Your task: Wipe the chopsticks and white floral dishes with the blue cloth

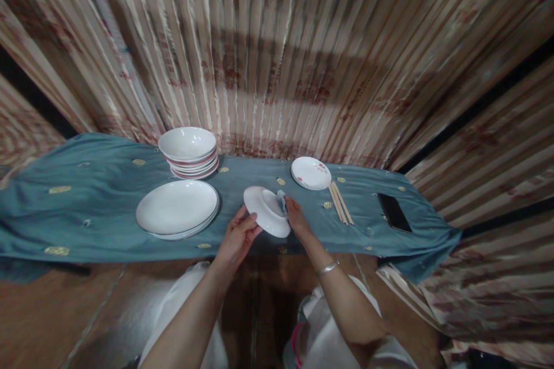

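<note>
A small white plate (258, 212) is held tilted over the front of the table, its underside with the foot ring turned toward me. My left hand (240, 234) grips its lower left rim, thumb on the near face. On the right side of the plate, my right hand (296, 216) is closed on a light blue cloth (281, 200) and presses it against the plate. Beyond the right hand lies a short stack of small floral plates (310, 173). Wooden chopsticks (340, 203) rest beside that stack.
Large oval plates (177, 207) are stacked at the left, with a pile of bowls (187, 144) behind them. A black phone (394, 212) lies at the right. The blue-green tablecloth (242, 173) covers a narrow table against a pleated curtain (277, 57).
</note>
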Action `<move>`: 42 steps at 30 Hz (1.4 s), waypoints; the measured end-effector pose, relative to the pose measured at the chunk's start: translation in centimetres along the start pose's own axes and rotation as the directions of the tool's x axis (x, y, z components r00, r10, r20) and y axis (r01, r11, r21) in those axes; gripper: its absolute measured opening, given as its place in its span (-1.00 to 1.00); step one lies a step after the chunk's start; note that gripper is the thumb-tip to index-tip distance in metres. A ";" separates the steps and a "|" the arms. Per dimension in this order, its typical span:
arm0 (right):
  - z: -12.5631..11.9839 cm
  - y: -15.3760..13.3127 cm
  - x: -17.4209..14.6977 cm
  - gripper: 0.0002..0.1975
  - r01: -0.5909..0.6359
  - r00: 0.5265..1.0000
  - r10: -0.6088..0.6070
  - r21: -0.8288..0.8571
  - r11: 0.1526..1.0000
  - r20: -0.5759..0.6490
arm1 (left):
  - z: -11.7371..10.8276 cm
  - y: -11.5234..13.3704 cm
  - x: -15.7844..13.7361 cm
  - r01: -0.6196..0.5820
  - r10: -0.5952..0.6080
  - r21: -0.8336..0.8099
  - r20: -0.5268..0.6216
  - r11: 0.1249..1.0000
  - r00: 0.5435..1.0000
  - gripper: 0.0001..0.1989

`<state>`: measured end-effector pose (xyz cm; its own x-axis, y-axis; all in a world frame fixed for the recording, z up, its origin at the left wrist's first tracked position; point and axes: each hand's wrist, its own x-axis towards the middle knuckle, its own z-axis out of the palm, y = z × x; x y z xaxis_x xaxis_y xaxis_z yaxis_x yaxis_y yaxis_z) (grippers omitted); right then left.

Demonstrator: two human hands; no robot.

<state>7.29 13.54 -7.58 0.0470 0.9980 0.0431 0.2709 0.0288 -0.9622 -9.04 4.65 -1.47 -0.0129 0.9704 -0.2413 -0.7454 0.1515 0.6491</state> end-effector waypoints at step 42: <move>-0.2 -4.7 -5.1 -0.38 0.643 0.740 -0.637 -0.503 0.577 0.216 | 0.7 -2.2 1.0 -0.104 0.106 0.200 -0.002 0.974 0.994 -0.51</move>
<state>6.01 8.26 -3.20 -0.3450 0.7325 0.5869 0.6702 0.6301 -0.3923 -6.94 5.43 -2.60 -0.0937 0.9805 -0.1726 -0.5917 0.0845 0.8017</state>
